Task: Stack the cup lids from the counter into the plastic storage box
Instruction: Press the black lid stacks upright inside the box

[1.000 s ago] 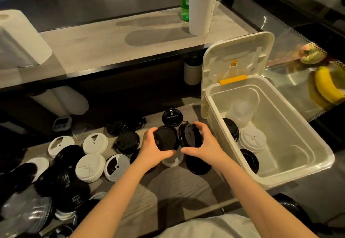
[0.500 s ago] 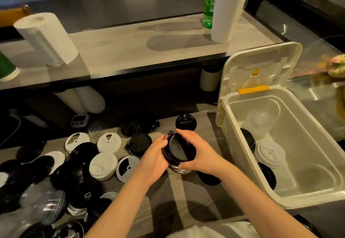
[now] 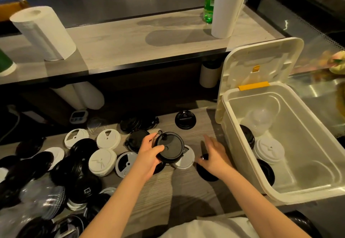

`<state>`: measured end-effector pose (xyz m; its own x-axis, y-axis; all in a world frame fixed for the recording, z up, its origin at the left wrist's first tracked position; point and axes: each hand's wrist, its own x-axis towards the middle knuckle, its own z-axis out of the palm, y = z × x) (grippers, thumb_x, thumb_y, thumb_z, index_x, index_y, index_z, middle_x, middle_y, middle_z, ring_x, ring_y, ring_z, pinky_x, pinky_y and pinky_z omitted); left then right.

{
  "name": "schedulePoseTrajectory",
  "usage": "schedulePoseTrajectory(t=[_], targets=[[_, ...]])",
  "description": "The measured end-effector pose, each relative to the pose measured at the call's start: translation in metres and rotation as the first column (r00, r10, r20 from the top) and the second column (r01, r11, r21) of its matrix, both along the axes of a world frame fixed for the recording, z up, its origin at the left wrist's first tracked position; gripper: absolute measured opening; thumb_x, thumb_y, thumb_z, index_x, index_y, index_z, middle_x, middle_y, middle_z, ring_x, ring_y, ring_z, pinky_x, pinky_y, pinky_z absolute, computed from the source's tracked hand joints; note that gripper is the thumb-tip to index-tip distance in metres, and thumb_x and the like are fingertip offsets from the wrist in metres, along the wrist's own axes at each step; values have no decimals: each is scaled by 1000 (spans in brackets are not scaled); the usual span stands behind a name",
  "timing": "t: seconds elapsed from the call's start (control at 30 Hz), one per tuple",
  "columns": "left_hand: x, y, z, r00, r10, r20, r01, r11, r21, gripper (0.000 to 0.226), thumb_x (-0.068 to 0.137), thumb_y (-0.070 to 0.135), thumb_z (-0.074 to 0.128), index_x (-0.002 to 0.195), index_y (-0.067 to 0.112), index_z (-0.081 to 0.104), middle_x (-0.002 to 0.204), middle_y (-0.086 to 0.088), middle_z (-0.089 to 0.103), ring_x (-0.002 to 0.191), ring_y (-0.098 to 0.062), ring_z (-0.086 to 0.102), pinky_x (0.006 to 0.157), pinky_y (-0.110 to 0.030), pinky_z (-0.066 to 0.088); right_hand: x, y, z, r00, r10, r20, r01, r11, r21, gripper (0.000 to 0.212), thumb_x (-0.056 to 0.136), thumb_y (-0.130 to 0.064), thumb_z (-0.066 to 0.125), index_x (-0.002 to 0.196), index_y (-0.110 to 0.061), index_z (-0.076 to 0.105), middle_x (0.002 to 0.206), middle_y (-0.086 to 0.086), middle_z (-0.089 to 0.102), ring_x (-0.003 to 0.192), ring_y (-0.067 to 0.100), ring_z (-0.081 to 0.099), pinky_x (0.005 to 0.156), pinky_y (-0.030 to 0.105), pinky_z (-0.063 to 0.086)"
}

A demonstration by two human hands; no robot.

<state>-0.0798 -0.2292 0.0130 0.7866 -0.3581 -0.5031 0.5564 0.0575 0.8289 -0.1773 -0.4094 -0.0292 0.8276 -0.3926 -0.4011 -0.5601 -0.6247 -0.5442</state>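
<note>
The left hand [image 3: 149, 156] grips one short stack of black lids [image 3: 170, 149] by its rim, thumb on top, holding it tilted above the middle of the counter [image 3: 186, 191]. The right hand [image 3: 214, 155] is apart from it, fingers loosely spread, over a single black lid [image 3: 206, 174] lying just beside the plastic storage box [image 3: 298, 198]; whether it touches that lid cannot be told. The box stands at the counter's right end with its hinged cover [image 3: 261, 62] raised. Inside it are four groups: two black lid piles [image 3: 247, 137] [image 3: 267, 172], one white lid pile [image 3: 268, 150] between them, and one clear dome lid [image 3: 261, 120] at the far end. Left of the held stack lie three plain white lids [image 3: 108, 138] [image 3: 102, 162] [image 3: 76, 138]. One black lid [image 3: 184, 119] sits alone toward the far edge. A heap of black and clear lids [image 3: 46, 191] covers the near left corner; its number cannot be counted. Two paper towel rolls [image 3: 43, 32] [image 3: 229, 4] stand on the upper shelf.
</note>
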Motion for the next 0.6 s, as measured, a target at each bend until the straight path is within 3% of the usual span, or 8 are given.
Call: schedulePoseTrajectory(t=[0.07, 0.13, 0.27, 0.4, 0.6], targets=[[0, 1, -1, 1000, 2, 23, -3, 999, 34, 44, 90, -12, 45, 122, 18, 42, 112, 3, 56, 101, -14, 57, 78, -35, 52, -10, 2, -17, 967, 96, -235, -118, 990, -79, 97, 82, -49, 64, 150, -29, -1, 159, 0, -4, 145, 28, -4, 115, 46, 19], [2, 1, -5, 999, 24, 33, -26, 998, 57, 45, 88, -11, 48, 123, 17, 43, 113, 2, 57, 102, -13, 57, 80, -34, 51, -18, 5, -29, 945, 159, -285, -205, 969, -139, 92, 85, -47, 61, 150, -29, 0, 158, 1, -6, 145, 30, -7, 116, 47, 15], [6, 1, -9, 998, 11, 58, -16, 997, 76, 51, 87, -8, 54, 133, 10, 45, 126, -4, 57, 113, -18, 57, 95, -37, 48, -18, 3, -31, 972, 149, -182, -186, 961, -207, 84, 84, -42, 64, 149, -22, 14, 153, 3, 17, 139, 28, 14, 114, 36, 22], [6, -2, -8, 997, 13, 78, -18, 998, 60, 42, 88, -6, 55, 125, 12, 52, 118, -4, 62, 105, -13, 60, 81, -27, 50, -14, -2, -24, 999, -30, -17, 28, 995, -96, 91, 70, -41, 78, 142, -14, 29, 141, 3, 36, 131, 22, 29, 108, 30, 30], [3, -4, -6, 994, 50, 94, -55, 997, 61, 37, 89, -3, 54, 119, 20, 53, 115, 5, 62, 104, -9, 59, 78, -28, 51, -6, 8, 3, 917, -248, 313, 166, 950, 265, 85, 64, -29, 84, 136, -22, 40, 128, -11, 44, 122, 8, 39, 101, 25, 35]])
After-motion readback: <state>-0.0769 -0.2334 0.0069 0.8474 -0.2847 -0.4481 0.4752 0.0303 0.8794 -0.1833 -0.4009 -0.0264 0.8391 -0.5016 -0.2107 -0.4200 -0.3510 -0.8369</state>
